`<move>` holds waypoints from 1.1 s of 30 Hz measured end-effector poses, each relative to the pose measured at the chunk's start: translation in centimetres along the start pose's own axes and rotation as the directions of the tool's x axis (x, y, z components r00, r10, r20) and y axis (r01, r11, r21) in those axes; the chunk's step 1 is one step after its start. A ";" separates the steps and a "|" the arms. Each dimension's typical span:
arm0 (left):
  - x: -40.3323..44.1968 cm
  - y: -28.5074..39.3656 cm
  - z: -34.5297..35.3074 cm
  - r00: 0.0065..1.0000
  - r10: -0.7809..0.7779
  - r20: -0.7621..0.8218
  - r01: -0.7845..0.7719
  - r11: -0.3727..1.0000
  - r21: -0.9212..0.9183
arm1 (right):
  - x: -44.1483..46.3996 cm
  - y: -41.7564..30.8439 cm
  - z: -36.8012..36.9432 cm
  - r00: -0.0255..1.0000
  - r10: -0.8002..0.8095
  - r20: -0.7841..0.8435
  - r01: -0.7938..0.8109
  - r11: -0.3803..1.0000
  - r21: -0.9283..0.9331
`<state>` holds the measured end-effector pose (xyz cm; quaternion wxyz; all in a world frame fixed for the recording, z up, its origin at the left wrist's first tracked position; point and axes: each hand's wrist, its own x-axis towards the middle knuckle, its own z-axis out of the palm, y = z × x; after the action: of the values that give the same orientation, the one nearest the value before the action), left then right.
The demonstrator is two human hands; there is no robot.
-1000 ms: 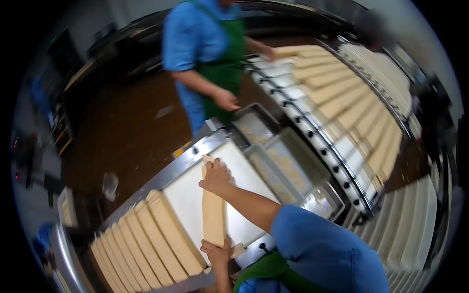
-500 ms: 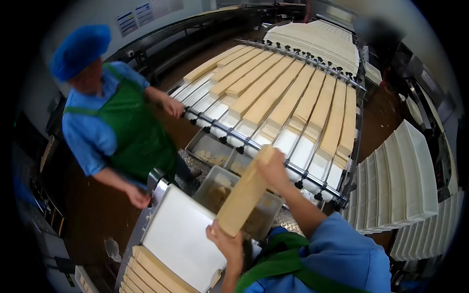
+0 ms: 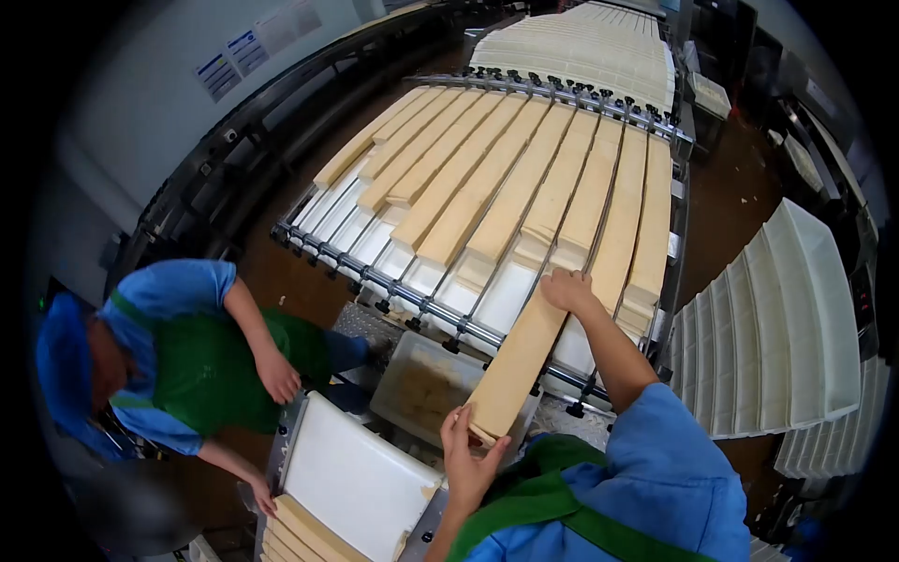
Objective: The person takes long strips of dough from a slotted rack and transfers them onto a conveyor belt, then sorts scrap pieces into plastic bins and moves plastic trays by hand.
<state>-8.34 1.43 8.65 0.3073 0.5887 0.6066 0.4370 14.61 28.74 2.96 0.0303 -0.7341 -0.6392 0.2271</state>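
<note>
A long pale-yellow block, smooth and flat-sided, slants across the front bar of the white conveyor. My left hand grips its near end, with the thumb and fingers around the edges. At the far end, my right hand closes over the block, its fingertips partly hidden. That far end lies close to the end of one of the similar blocks lined up between thin metal guide rods. Under the held block stands a grey bin with pale scraps inside.
At left, a co-worker in a green apron bends with one hand by more blocks on a lower white belt. Stacked white ribbed trays stand at right. A metal bar with black clamps crosses the conveyor's front.
Both my hands have carried the block forward and right, from above the bin onto the conveyor's front. The co-worker has bent down, one hand reaching the blocks on the lower belt. My view has shifted.
</note>
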 end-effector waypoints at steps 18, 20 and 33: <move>5.7 -1.2 6.7 0.992 -0.061 0.113 0.075 0.990 -0.120 | -6.4 -1.9 -0.5 0.953 -0.247 -0.173 0.269 0.956 0.115; 5.8 -0.7 6.1 0.989 -0.055 0.138 0.061 0.997 -0.044 | -9.0 -2.2 0.7 0.919 -0.372 -0.129 0.391 0.901 0.186; 4.2 -4.2 4.5 0.993 -0.119 0.016 0.119 0.962 -0.247 | -14.1 -3.0 0.9 0.877 -0.473 0.085 0.463 0.879 0.115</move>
<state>-6.69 6.63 3.54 0.4043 0.5085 0.5814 0.4898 10.40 15.60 7.27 0.0824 -0.5417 -0.7874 0.2823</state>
